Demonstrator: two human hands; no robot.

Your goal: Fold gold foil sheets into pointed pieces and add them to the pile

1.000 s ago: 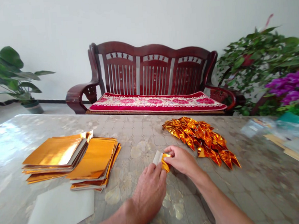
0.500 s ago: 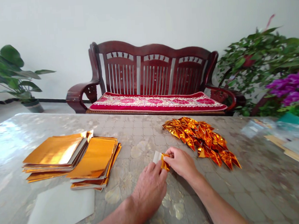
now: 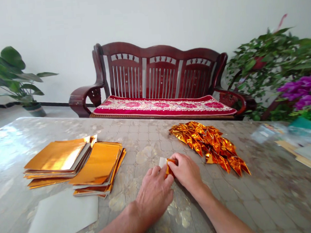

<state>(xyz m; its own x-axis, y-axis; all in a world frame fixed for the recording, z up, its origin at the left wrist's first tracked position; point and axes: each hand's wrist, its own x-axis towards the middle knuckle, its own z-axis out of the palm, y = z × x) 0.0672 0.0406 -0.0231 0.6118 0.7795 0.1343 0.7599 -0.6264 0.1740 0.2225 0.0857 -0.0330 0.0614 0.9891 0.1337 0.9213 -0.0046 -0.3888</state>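
Note:
At the middle of the table, a small piece of gold foil paper [image 3: 169, 168] is partly folded, its pale backing showing at the far left corner. My left hand [image 3: 156, 187] lies over its near left side, fingers pressing it to the tabletop. My right hand [image 3: 185, 169] pinches its right part between thumb and fingers. Much of the paper is hidden under the fingers. Just beyond my right hand is a heap of folded gold foil pieces [image 3: 209, 141] with pointed ends. Two stacks of flat gold foil sheets [image 3: 57, 156] sit to the left.
A pale sheet [image 3: 62, 217] lies near the table's left front. Plastic bags [image 3: 270, 132] and flat boards [image 3: 302, 159] are at the right edge. Behind the patterned table [image 3: 135, 132] stands a wooden bench [image 3: 163, 73], with plants on both sides.
My right thumb and fingers have moved slightly left, over the foil paper, and its gold part is folded narrower. The left hand has shifted a little; its fingers stay on the paper.

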